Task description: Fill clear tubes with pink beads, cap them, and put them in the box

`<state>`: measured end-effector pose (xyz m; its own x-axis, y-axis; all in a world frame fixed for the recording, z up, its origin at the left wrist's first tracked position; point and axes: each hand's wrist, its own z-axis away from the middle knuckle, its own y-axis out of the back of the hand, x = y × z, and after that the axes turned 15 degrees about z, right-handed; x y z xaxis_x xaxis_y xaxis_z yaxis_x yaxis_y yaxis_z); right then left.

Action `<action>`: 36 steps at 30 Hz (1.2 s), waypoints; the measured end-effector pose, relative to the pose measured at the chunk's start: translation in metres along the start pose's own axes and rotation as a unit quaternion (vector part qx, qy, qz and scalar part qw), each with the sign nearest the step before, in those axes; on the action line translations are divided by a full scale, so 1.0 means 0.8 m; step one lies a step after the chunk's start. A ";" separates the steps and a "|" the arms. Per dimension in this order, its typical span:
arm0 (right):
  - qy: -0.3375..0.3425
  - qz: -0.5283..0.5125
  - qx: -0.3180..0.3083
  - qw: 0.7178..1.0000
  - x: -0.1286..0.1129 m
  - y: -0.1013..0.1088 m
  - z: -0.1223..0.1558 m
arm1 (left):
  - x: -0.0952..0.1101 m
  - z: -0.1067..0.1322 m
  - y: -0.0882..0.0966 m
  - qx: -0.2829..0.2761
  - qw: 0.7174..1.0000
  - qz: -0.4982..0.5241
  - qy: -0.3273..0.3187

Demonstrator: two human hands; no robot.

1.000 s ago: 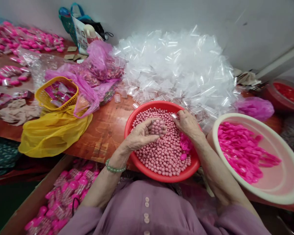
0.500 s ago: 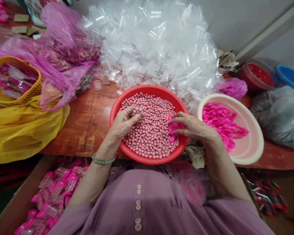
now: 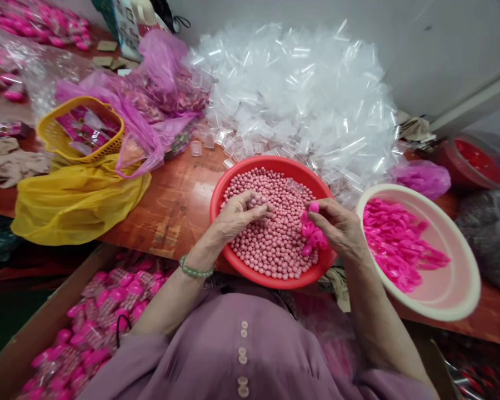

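A red basin [image 3: 220, 189] full of round pink beads [image 3: 270, 233] sits before me. Over its left side, my left hand [image 3: 239, 216] is closed around a small clear plastic case [image 3: 258, 201] with pink beads showing through it; the fingers cover much of it. At the right side of the basin, my right hand [image 3: 337, 222] pinches a bright pink plastic cap [image 3: 314, 207] between thumb and fingers. Just below those fingertips, several more pink plastic pieces [image 3: 314, 238] lie on the beads.
Behind the basin rises a large heap of clear plastic cases [image 3: 300, 94]. A cream basin [image 3: 462, 261] with pink plastic pieces stands on the right. At left are a yellow basket [image 3: 52, 130], a yellow bag [image 3: 79, 205] and a purple bag [image 3: 162, 61]. Filled pink-capped containers [image 3: 104, 311] lie below the table.
My right hand has gone from reaching over the pink pieces to pinching one and lifting it slightly. My left hand keeps its hold on the case. The whole view has shifted leftward.
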<state>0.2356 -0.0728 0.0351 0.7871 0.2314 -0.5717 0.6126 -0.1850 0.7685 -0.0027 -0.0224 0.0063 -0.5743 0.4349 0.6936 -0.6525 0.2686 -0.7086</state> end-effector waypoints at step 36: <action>-0.043 -0.055 -0.054 0.996 -0.036 -0.063 -0.017 | 0.018 -0.009 0.013 -0.008 0.977 0.186 0.105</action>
<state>0.1816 -0.0571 0.0168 0.7212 0.1612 -0.6737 0.6884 -0.0587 0.7230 -0.0140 -0.0072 0.0077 -0.6548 0.6711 0.3478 -0.4091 0.0723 -0.9096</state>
